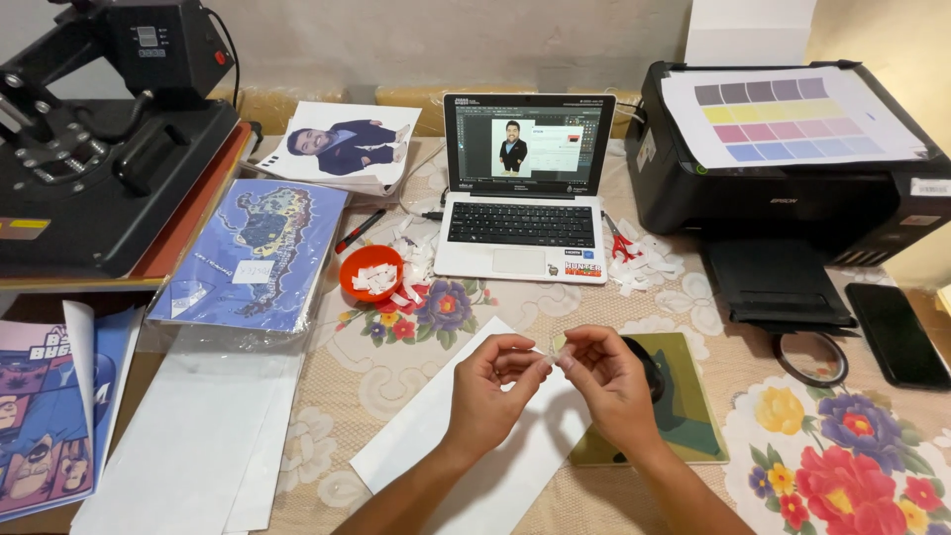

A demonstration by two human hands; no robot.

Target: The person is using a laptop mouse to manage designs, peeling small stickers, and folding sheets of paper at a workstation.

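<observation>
Both hands pinching one small clear scrap (555, 348): left hand (492, 381), right hand (601, 381). Best kept over white sheet (451, 451), fingertip grip only, peeling slowly.

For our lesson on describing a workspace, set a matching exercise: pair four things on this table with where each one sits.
Things:
1. open white laptop
2. black inkjet printer
3. round orange bowl of paper scraps
4. black heat press machine

Places:
A. far left
B. far right
C. centre back
D. left of the laptop

Pairs: 1-C, 2-B, 3-D, 4-A
</observation>
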